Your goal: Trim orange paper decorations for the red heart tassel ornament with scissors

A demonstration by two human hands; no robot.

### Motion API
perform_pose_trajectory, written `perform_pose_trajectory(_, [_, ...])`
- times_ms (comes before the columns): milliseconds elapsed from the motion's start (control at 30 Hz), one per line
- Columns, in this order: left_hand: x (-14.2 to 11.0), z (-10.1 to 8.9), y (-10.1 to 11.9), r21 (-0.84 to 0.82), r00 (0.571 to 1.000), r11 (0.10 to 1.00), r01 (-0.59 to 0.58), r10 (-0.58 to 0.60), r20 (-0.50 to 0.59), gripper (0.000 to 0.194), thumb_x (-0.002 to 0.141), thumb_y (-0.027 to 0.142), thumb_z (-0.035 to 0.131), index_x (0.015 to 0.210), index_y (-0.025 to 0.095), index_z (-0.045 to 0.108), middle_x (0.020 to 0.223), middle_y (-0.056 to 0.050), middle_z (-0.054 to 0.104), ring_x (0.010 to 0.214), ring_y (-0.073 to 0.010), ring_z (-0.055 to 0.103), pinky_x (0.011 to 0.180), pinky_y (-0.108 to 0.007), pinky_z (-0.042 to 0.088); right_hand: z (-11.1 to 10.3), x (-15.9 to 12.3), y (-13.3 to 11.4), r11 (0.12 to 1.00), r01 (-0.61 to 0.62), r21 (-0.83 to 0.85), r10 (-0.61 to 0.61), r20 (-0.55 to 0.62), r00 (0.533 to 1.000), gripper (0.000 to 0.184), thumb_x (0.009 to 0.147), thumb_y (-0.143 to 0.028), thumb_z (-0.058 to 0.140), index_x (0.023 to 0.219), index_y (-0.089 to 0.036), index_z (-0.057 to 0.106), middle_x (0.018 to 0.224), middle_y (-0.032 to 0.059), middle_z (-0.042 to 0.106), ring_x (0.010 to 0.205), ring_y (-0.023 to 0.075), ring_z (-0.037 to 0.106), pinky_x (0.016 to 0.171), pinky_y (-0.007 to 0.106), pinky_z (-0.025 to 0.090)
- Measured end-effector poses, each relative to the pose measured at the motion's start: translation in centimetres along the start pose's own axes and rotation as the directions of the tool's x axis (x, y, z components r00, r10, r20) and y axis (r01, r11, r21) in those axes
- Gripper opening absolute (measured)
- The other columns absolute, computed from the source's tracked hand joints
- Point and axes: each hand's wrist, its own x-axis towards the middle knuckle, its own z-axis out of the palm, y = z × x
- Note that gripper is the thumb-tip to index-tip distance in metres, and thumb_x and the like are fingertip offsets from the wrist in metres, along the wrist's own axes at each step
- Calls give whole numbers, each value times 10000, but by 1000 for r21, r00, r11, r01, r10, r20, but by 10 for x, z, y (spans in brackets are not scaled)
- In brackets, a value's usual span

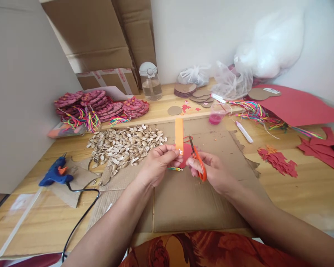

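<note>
Between the thumb and fingers of my left hand [163,163] is an orange paper strip [179,133], held upright, with a small white mark near its lower end. My right hand [211,171] grips orange-handled scissors [198,159], their dark blades pointing up and away, just right of the strip. The blades look nearly closed and apart from the paper. Behind my hands, a red piece [187,157] lies on the cardboard sheet [208,207], partly hidden by my fingers. A bit of coloured cord [175,168] shows below my left fingertips.
Peanut shells [128,146] cover the cardboard's left side. A blue glue gun [55,172] lies left, its cable running to the front edge. Red paper scraps [278,161] lie right. Behind stand a water bottle [151,83], a pink-filled cup [216,115] and stacked cardboard discs [185,90].
</note>
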Motion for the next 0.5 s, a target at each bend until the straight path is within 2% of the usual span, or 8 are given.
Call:
perform_pose_trajectory(200, [0,-2,8,-98,997,993,-62,57,-50,204,703,267,754,732,129,607,644,-22,661,541,-79,591,557,-184,468,7,-8,-2,988,-20,-155,38,113,993,310,769,-445,681,685,-182,540,536,-35,487,476,92,381,457,236,276])
perform_pose_trajectory(333, [-1,-3,10,-91,997,994,-59,55,-49,209,700,273,758,732,133,606,650,-25,668,539,-83,594,555,-190,469,9,-11,-2,975,38,-220,-11,123,992,297,772,-400,677,652,-181,515,541,-39,450,495,97,370,472,243,264])
perform_pose_trajectory(500, [0,-5,7,-81,998,995,-63,61,-32,200,700,276,759,730,133,622,656,-24,673,552,-85,599,564,-192,470,8,-11,0,966,51,-252,-20,126,992,308,790,-368,659,635,-189,462,541,-47,408,496,94,352,470,244,246])
